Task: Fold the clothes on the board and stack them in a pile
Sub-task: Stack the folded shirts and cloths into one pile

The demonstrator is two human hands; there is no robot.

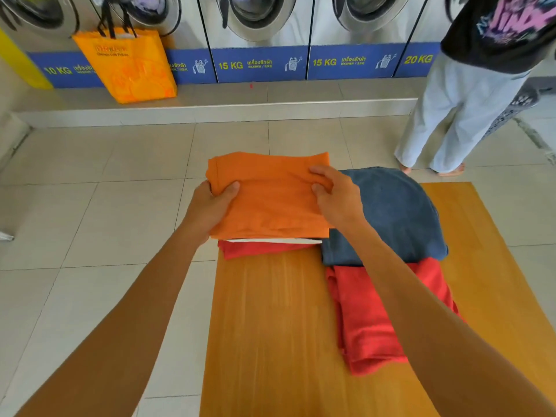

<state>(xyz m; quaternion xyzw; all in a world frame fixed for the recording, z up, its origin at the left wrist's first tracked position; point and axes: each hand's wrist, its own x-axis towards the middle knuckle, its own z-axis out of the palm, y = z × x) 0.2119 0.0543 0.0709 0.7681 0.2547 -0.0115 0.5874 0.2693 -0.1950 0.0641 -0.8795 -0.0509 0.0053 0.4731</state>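
Note:
A folded orange garment (270, 200) is held between both hands at the far left corner of the wooden board (270, 326). My left hand (213, 206) grips its left edge and my right hand (334, 197) pinches its right edge. Under it lies a pile whose folded red garment (255, 249) and a thin white layer show at the near edge. To the right, a blue garment (391, 215) lies heaped on the board, and a loosely folded red garment (379, 320) lies nearer to me, partly hidden by my right forearm.
A row of washing machines (258, 34) lines the far wall on a raised step. An orange shopping bag (129, 64) stands on that step. A person in pale trousers (445, 115) stands at the far right, close to the board's far corner. Tiled floor surrounds the board.

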